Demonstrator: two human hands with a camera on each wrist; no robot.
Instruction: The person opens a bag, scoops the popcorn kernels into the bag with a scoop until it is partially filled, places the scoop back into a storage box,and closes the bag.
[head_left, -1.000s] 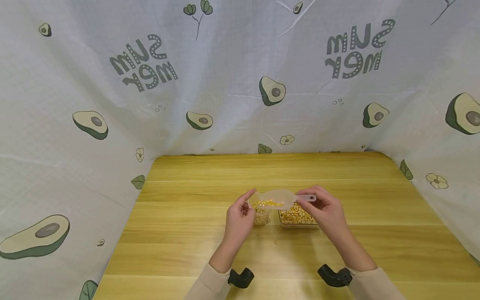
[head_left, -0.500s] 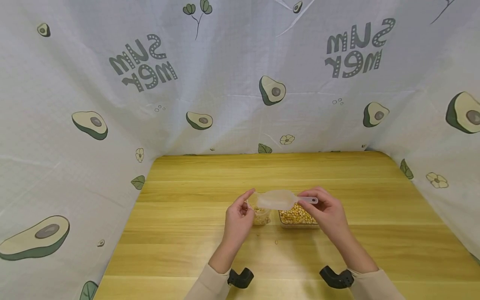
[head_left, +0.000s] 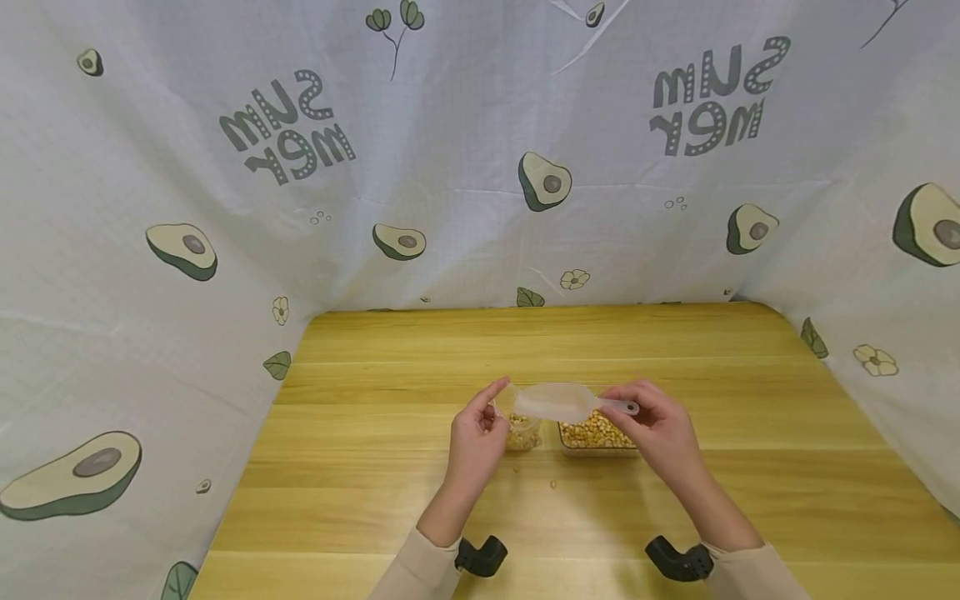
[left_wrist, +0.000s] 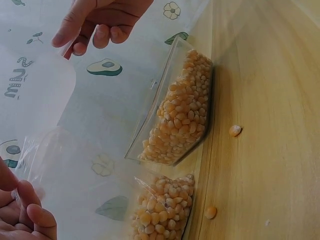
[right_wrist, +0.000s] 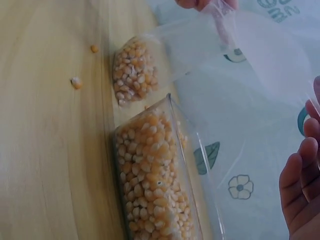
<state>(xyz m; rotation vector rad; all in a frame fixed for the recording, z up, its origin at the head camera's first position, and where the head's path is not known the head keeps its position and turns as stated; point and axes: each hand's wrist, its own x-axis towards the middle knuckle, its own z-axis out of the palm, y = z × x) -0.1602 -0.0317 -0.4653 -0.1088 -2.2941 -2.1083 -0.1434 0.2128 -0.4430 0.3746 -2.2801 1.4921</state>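
Observation:
My left hand (head_left: 477, 437) pinches the upper edge of a clear plastic bag (left_wrist: 82, 187), which stands on the table with corn kernels in its bottom. In my right hand (head_left: 662, 429) is the handle of a translucent white scoop (head_left: 557, 402). The scoop's front end is at the bag's mouth, and no kernels show on it. Beneath the scoop and right hand, to the right of the bag, sits a clear rectangular container (head_left: 597, 452) with many corn kernels (right_wrist: 150, 175) inside.
Two loose kernels lie on the wooden table (head_left: 360, 467) in front of the bag and container, one of them a kernel (left_wrist: 235, 130) near the container. A white curtain (head_left: 465, 167) printed with avocados surrounds the table's back and sides.
Kernels visible on the scoop one second ago have gone from it. The right hand and the scoop's handle have shifted slightly right and down. The left hand stays at the bag.

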